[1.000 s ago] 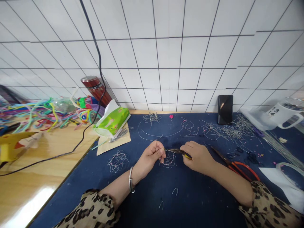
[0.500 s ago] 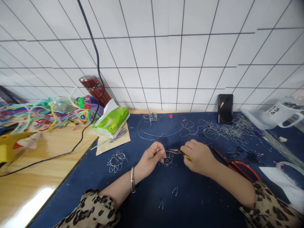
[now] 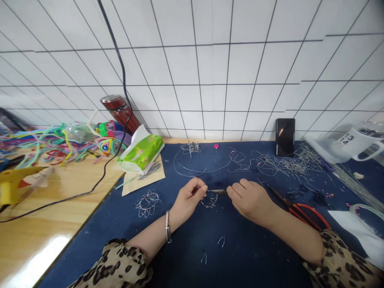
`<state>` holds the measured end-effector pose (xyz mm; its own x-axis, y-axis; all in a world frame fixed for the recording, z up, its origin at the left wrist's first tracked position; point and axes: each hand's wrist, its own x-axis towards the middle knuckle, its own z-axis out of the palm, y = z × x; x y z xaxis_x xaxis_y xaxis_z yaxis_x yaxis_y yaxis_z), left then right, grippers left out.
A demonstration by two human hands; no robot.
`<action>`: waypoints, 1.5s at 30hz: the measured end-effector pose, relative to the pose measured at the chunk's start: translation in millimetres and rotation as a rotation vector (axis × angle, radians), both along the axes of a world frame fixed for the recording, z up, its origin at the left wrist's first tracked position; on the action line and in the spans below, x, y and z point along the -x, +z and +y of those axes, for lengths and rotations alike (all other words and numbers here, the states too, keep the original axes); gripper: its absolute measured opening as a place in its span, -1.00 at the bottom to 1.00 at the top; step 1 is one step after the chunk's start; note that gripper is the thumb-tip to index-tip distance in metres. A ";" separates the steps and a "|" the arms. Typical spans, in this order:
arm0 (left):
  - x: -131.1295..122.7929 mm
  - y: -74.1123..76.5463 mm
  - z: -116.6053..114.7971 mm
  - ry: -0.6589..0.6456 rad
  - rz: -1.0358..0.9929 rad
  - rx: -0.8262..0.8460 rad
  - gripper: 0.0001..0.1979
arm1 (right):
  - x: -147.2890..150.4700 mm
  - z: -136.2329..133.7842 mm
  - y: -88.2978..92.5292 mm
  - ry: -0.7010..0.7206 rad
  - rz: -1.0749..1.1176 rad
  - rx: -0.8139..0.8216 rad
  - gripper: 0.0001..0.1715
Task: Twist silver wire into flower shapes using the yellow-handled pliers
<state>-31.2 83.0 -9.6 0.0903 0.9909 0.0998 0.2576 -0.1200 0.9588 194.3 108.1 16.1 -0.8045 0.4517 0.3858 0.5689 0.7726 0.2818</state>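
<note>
- While the yellow glue gun [image 3: 13, 184] lies on the glossy wood-grain tabletop [image 3: 75, 176] at far left, fuzzy multicoloured pipe cleaners [image 3: 39, 144] are heaped behind it.
- Black cable [image 3: 124, 82]: hangs across the tiled wall, passes in front of the red cylindrical flask [image 3: 118, 106] and crosses the wood.
- Green tissue packet [image 3: 144, 152]: soft plastic, rests on flat beige paper [image 3: 157, 176].
- Wire rosette [image 3: 149, 203]: looped thin metal with pink beads, lies on the dark blue mat [image 3: 168, 256].
- Left hand [image 3: 190, 195]: thumb and forefinger pinched together on fine wire [image 3: 208, 189]; metal bangle [image 3: 168, 228] at the wrist.
- Beaded wire loop [image 3: 210, 205]: curved, just below and beside the left fingertips; support, by hand or mat, cannot be determined.
- Pliers [image 3: 218, 191]: slim metal nose directed at the left fingertips, between the hands.
- Right hand [image 3: 249, 198]: fingers curled around the pliers, covering the handles.
- Black glossy rectangular device [image 3: 285, 137]: leans against the wall, near tangled wire [image 3: 294, 162].
- Scissors [image 3: 309, 216]: orange handles, just beside the right forearm.
- White mug [image 3: 354, 142]: at far right.
</note>
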 end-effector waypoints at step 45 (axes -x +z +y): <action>0.6 9.3 0.0 -0.071 0.300 0.024 -0.88 | 3.2 -2.3 -3.4 0.129 0.008 -0.088 -0.83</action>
